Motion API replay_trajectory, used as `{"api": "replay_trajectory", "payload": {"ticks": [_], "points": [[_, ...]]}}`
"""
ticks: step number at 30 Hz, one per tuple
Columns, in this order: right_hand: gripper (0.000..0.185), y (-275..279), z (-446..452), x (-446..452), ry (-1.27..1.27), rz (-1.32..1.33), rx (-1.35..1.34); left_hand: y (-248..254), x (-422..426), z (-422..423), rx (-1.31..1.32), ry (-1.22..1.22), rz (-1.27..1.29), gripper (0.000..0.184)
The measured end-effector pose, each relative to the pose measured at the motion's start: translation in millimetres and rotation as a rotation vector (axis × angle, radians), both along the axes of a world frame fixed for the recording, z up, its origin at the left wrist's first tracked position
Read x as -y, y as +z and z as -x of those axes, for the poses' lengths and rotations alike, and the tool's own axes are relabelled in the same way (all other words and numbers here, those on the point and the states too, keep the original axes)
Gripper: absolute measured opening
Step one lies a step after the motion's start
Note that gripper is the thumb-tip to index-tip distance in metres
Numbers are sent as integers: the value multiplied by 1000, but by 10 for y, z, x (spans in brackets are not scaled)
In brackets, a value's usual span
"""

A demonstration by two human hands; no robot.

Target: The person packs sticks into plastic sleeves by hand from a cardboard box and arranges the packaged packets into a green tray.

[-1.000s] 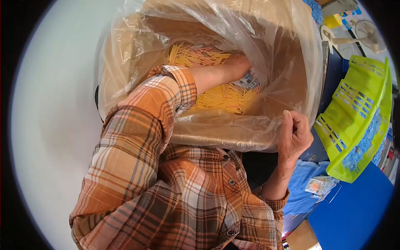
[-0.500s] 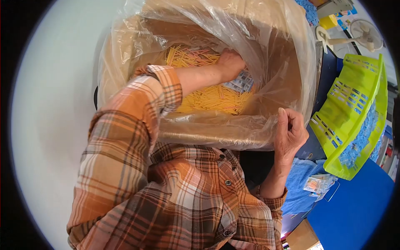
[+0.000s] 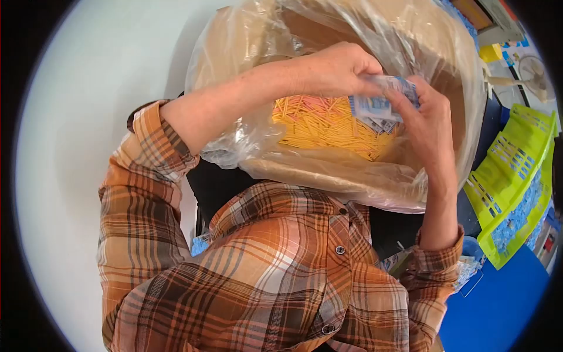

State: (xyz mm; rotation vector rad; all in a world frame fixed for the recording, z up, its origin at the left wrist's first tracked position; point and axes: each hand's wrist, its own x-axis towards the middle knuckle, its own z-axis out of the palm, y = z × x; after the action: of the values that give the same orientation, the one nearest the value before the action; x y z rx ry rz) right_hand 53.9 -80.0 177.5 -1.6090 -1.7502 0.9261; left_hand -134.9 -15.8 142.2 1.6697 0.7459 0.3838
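Note:
A clear plastic packet with blue print (image 3: pixel 374 107) is held between my two hands above an open carton. My left hand (image 3: pixel 350 67) reaches in from the left and pinches the packet's upper left side. On its right side, my right hand (image 3: pixel 431 114) grips it with thumb and fingers. Thin yellow and pink sticks (image 3: pixel 328 130) lie in a heap in the carton (image 3: pixel 443 70), below the hands. A crinkled clear plastic liner (image 3: pixel 252 144) covers the carton's walls and hangs over its rim. The packet's contents are hard to make out.
A lime green basket (image 3: pixel 513 146) holding many small blue pieces stands tilted at the right. Below it is a blue surface (image 3: pixel 498 311) with a small printed packet (image 3: pixel 466 271) at its edge. A fan (image 3: pixel 532 73) is at the far right, a pale wall (image 3: pixel 105 88) at the left.
My left hand has come up out of the heap of sticks with the packet. My right hand has moved from the carton's front rim up to the packet. The view has shifted.

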Motion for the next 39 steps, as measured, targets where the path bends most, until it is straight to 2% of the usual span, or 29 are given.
{"api": "replay_trajectory", "payload": {"ticks": [1,2,5,6,9,12,15,18,19,21,24,26,27,29,31,33,36,39], "points": [[23,-5,73,-90,22,24,-61,-48,-41,78,-2,69,-21,14],[24,-27,132,-196,-27,222,-220,-91,-77,152,-2,139,-41,14],[23,-476,226,-453,107,438,-169,-122,-171,397,139,350,-183,15],[19,-738,282,-487,299,334,-7,-200,-195,409,212,491,-177,19],[10,-1512,598,-533,765,-45,497,-164,-216,444,301,556,-55,20],[14,-1849,881,-472,866,-125,896,-65,-298,538,245,430,9,22],[17,-2037,1008,-388,765,-73,927,-106,-245,550,300,453,17,20],[18,-2122,1060,-401,824,-19,913,-203,-193,455,364,635,-38,19],[18,-2021,942,-444,800,-52,900,-45,-207,259,327,625,-77,18],[19,-2040,963,-465,777,-57,929,-34,-234,243,314,617,-95,16],[18,-2269,870,-517,702,-62,752,-70,-246,193,450,623,38,15],[27,-2498,790,-630,640,-13,652,-94,-317,131,459,611,31,16],[30,-2488,784,-668,630,13,606,-77,-331,146,466,606,28,17],[30,-2446,744,-753,625,56,511,-38,-337,198,544,592,177,18],[23,-2083,709,-855,617,257,424,7,-366,210,595,570,256,19],[14,-1514,676,-965,579,622,320,25,-431,179,601,544,263,21],[4,-1440,496,-982,482,649,-47,7,-502,239,564,521,291,21],[8,-1322,343,-948,498,661,-152,-3,-526,243,588,488,309,21]]}}
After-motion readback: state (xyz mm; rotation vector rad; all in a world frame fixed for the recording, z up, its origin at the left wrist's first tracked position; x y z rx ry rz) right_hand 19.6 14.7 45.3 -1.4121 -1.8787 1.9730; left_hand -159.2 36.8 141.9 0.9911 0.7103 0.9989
